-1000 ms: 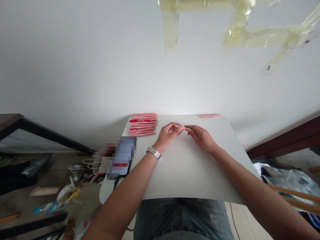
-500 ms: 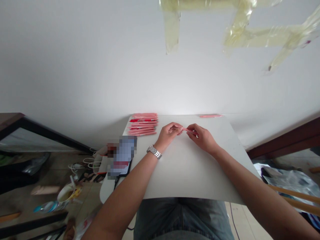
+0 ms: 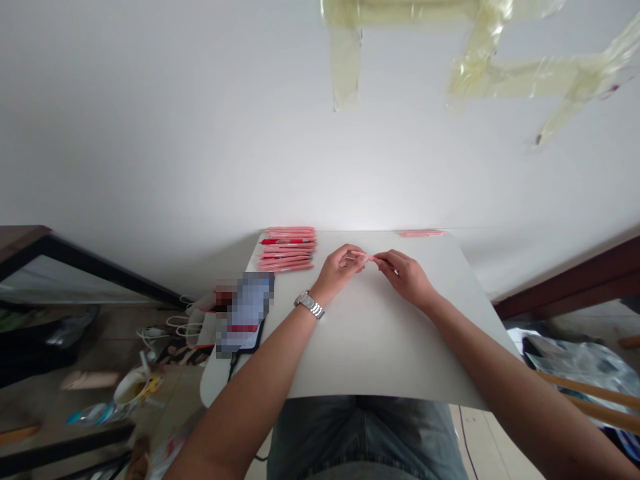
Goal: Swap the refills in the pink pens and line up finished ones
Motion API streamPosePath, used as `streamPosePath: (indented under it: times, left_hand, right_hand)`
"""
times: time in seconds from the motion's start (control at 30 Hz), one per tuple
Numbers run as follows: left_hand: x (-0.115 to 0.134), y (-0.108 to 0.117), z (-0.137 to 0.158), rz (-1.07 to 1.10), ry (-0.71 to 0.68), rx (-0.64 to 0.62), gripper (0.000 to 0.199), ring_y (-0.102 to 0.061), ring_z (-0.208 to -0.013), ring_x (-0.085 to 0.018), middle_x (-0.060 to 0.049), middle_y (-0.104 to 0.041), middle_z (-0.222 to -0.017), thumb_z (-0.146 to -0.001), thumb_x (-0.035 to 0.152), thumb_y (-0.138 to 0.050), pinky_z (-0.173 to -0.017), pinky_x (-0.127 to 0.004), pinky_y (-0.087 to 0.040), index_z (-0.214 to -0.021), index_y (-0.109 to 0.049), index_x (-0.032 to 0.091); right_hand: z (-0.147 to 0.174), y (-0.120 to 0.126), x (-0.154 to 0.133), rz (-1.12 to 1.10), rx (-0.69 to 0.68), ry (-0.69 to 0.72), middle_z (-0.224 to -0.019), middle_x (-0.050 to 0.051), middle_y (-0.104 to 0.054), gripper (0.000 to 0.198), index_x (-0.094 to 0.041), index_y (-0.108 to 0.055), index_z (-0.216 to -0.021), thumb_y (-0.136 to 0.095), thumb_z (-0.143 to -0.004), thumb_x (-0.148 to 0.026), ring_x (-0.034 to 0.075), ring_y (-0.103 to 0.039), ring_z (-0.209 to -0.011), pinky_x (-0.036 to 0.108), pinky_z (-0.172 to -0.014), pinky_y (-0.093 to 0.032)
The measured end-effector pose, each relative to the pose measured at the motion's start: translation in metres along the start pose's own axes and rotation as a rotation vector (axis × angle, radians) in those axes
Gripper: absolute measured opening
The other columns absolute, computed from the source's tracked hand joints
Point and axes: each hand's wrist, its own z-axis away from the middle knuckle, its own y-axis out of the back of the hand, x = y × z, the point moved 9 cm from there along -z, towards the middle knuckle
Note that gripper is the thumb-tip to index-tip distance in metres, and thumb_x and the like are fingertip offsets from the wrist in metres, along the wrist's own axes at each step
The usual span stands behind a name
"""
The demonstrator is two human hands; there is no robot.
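Above the middle of the white table (image 3: pixel 380 347), a slim pink pen (image 3: pixel 371 257) is held between both hands. My left hand (image 3: pixel 341 265), with a metal watch on its wrist, pinches the pen's left end. My right hand (image 3: pixel 404 273) is closed around the right end, and its fingers cover much of it. To the left lies a stack of pink and red pens (image 3: pixel 286 249), laid side by side. At the back right, against the wall, lies another pink pen (image 3: pixel 423 233).
A phone (image 3: pixel 249 313) with a blurred screen and a plugged cable rests on the table's left edge. The white wall (image 3: pixel 200 133) rises right behind the table. On the floor at left are a cup (image 3: pixel 131 387) and a plastic bottle (image 3: pixel 95 414).
My right fingers have shifted slightly left along the pen, toward my left hand, and less of its right end shows. My left hand has hardly moved.
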Motion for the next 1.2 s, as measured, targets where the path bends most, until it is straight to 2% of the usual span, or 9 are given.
streamPosePath:
  times: [0.1,0.43,0.7,0.83,0.97,1.03,1.2]
  left_hand:
    - [0.004,0.000,0.001,-0.030,-0.034,-0.011,0.040,-0.071,-0.096,-0.019,-0.010,-0.070,-0.115,-0.089,0.047,-0.074,-0.087,-0.033,-0.058,-0.117,-0.066,0.019]
    - [0.000,0.003,-0.001,-0.010,-0.028,0.030,0.037,-0.069,-0.083,-0.016,-0.008,-0.072,-0.099,-0.090,0.050,-0.072,-0.081,-0.031,-0.058,-0.105,-0.068,0.016]
    - [0.001,0.003,-0.001,-0.015,-0.030,0.037,0.037,-0.069,-0.082,-0.016,-0.007,-0.071,-0.094,-0.089,0.051,-0.072,-0.081,-0.031,-0.057,-0.102,-0.068,0.016]
    - [0.001,0.003,0.000,-0.015,-0.025,0.052,0.036,-0.068,-0.081,-0.015,-0.007,-0.071,-0.092,-0.088,0.048,-0.074,-0.080,-0.030,-0.057,-0.100,-0.068,0.015]
    - [0.000,0.004,0.000,-0.012,-0.017,0.074,0.035,-0.068,-0.080,-0.016,-0.006,-0.070,-0.089,-0.088,0.048,-0.074,-0.078,-0.030,-0.057,-0.097,-0.068,0.015]
    - [-0.001,0.005,0.000,-0.019,-0.012,0.079,0.035,-0.068,-0.080,-0.016,-0.006,-0.070,-0.088,-0.088,0.048,-0.074,-0.077,-0.030,-0.057,-0.096,-0.068,0.015]
    - [-0.001,0.007,0.000,-0.016,-0.009,0.089,0.035,-0.067,-0.079,-0.015,-0.005,-0.069,-0.086,-0.088,0.049,-0.074,-0.075,-0.029,-0.056,-0.094,-0.068,0.016]
  right_hand:
    - [0.000,0.001,0.003,-0.003,0.010,-0.014,-0.087,0.006,-0.068,0.028,-0.023,-0.068,-0.112,-0.047,-0.106,-0.040,0.019,-0.061,-0.074,0.032,-0.070,-0.046]
    - [0.002,-0.005,0.007,-0.017,-0.017,-0.039,-0.090,0.005,-0.071,0.022,-0.024,-0.066,-0.107,-0.051,-0.103,-0.040,0.018,-0.063,-0.075,0.031,-0.069,-0.049]
    - [0.003,-0.006,0.010,-0.034,-0.039,-0.102,-0.086,0.002,-0.070,0.013,-0.024,-0.061,-0.104,-0.059,-0.096,-0.033,0.016,-0.063,-0.071,0.028,-0.067,-0.048]
    - [0.003,-0.005,0.007,-0.024,-0.031,-0.099,-0.087,0.003,-0.071,0.018,-0.023,-0.063,-0.111,-0.057,-0.098,-0.035,0.016,-0.062,-0.070,0.029,-0.066,-0.048]
    - [0.001,-0.005,0.001,-0.047,-0.036,-0.038,-0.094,0.006,-0.072,0.030,-0.023,-0.066,-0.123,-0.047,-0.105,-0.037,0.019,-0.067,-0.080,0.032,-0.074,-0.050]
    - [0.000,-0.005,-0.001,-0.047,-0.043,-0.009,-0.094,0.007,-0.072,0.032,-0.024,-0.068,-0.122,-0.043,-0.107,-0.038,0.020,-0.067,-0.082,0.033,-0.076,-0.051]
    - [0.001,-0.003,0.001,-0.014,-0.029,-0.019,-0.091,0.006,-0.070,0.028,-0.024,-0.069,-0.112,-0.048,-0.105,-0.041,0.019,-0.063,-0.075,0.032,-0.069,-0.048]
